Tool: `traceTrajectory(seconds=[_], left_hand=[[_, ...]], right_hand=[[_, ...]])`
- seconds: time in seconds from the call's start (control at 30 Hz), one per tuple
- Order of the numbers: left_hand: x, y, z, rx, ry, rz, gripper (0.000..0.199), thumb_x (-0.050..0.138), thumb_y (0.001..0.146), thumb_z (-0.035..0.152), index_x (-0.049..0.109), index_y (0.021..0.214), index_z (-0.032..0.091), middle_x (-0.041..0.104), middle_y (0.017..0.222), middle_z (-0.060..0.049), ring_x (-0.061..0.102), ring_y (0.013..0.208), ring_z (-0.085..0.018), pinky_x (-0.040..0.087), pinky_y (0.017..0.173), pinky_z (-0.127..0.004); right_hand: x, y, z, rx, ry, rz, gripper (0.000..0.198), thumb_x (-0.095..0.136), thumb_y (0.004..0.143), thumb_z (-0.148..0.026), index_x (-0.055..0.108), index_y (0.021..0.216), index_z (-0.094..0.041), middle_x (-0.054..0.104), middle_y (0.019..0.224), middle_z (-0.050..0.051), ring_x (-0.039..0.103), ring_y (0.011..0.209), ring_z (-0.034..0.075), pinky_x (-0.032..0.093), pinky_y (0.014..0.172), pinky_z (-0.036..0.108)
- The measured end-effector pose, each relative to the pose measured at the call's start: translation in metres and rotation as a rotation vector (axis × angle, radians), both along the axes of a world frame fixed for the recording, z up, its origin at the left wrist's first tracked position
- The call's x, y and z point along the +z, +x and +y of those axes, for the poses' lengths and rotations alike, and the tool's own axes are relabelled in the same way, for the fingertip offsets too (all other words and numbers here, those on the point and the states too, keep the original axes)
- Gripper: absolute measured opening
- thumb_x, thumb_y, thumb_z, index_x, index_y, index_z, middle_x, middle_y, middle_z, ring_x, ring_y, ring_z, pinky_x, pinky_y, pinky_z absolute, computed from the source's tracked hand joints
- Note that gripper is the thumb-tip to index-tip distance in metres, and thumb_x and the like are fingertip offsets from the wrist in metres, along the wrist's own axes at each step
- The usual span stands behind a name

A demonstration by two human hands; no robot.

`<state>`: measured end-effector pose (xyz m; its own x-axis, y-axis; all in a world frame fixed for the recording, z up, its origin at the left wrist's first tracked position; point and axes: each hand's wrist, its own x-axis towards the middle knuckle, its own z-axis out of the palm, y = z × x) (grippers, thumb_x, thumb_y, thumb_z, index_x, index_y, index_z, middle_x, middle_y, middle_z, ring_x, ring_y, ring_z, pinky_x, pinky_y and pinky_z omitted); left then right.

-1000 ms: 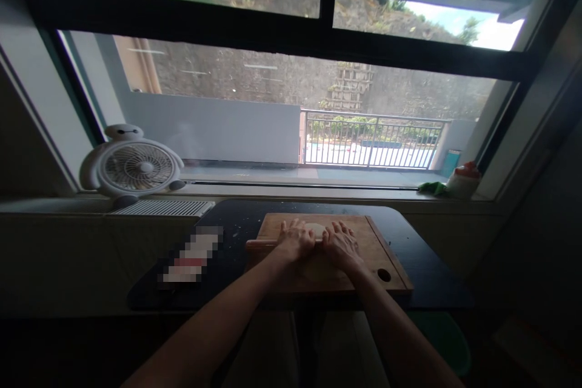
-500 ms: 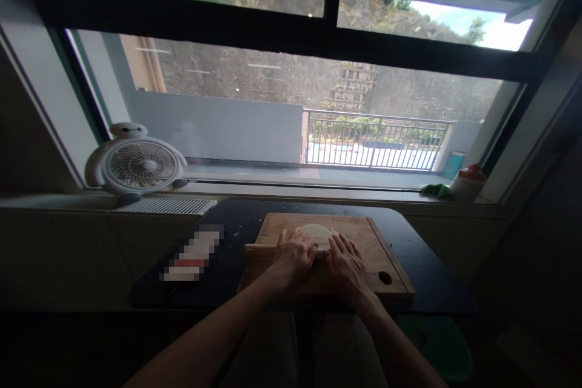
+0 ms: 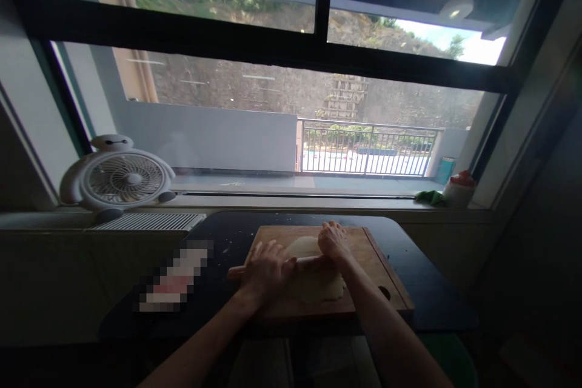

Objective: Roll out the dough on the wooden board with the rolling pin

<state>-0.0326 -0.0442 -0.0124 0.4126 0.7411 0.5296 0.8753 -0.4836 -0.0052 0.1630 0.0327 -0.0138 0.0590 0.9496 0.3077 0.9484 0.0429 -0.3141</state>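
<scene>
A sheet of pale dough (image 3: pixel 316 287) lies on the wooden cutting board (image 3: pixel 359 297), with a wooden rolling pin (image 3: pixel 309 262) across its middle. My left hand (image 3: pixel 268 265) is over the pin near its left end, palm down, fingers bent forward across it; the pin's tip sticks out to the left. Beyond the pin, my right hand (image 3: pixel 334 239) is closed with curled fingers at the far right edge of the dough. Its fingertips are hidden, and the wrist covers the pin's right end.
The board stands on a dark table (image 3: pixel 422 273) below a wide window. A blurred-out object (image 3: pixel 175 279) lies on the table's left side. On the sill are a white fan (image 3: pixel 130 179), a green cloth (image 3: pixel 430 197) and a red-topped bottle (image 3: pixel 460 188).
My hands have moved apart: the left slid left along the rolling pin, the right went forward and curled at the dough's far edge. More dough now shows on the near side. The view tilted slightly.
</scene>
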Motion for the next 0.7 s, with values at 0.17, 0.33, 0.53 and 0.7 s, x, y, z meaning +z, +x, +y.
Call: traceTrajectory(seconds=[0.17,0.33,0.53,0.7], left_hand=[[0.009,-0.005,-0.010,-0.030,-0.070,-0.005,0.037,0.031,0.093,0.038,0.062,0.084,0.021,0.063,0.086,-0.004,0.053,0.089,-0.021,0.034,0.090,-0.040],[0.002,-0.008,-0.037,-0.063,-0.091,-0.074,0.027,0.042,0.089,0.040,0.060,0.099,0.024,0.062,0.096,-0.003,0.051,0.095,-0.021,0.032,0.093,-0.041],[-0.009,-0.014,-0.049,-0.024,-0.082,-0.102,0.030,0.043,0.088,0.044,0.059,0.100,0.024,0.061,0.099,-0.004,0.051,0.099,-0.023,0.029,0.097,-0.044],[-0.008,-0.021,-0.032,0.077,-0.012,-0.072,0.033,0.040,0.088,0.047,0.060,0.096,0.022,0.061,0.099,-0.006,0.050,0.102,-0.024,0.024,0.101,-0.048]], right_hand=[[0.000,0.000,-0.014,0.032,0.015,-0.005,0.037,0.032,0.088,-0.026,0.055,0.116,-0.019,0.052,0.121,0.011,0.046,0.111,0.024,0.032,0.092,0.036],[-0.014,0.003,-0.074,0.072,0.051,-0.026,0.039,0.031,0.090,-0.032,0.049,0.124,-0.025,0.048,0.129,0.005,0.039,0.120,0.022,0.029,0.097,0.035],[-0.016,-0.004,-0.097,0.078,0.131,-0.078,0.041,0.032,0.089,-0.032,0.048,0.127,-0.026,0.045,0.134,0.004,0.030,0.127,0.021,0.019,0.104,0.036],[0.001,-0.007,-0.040,0.079,-0.030,-0.029,0.039,0.034,0.087,-0.031,0.054,0.120,-0.023,0.053,0.123,0.008,0.042,0.117,0.024,0.031,0.095,0.036]])
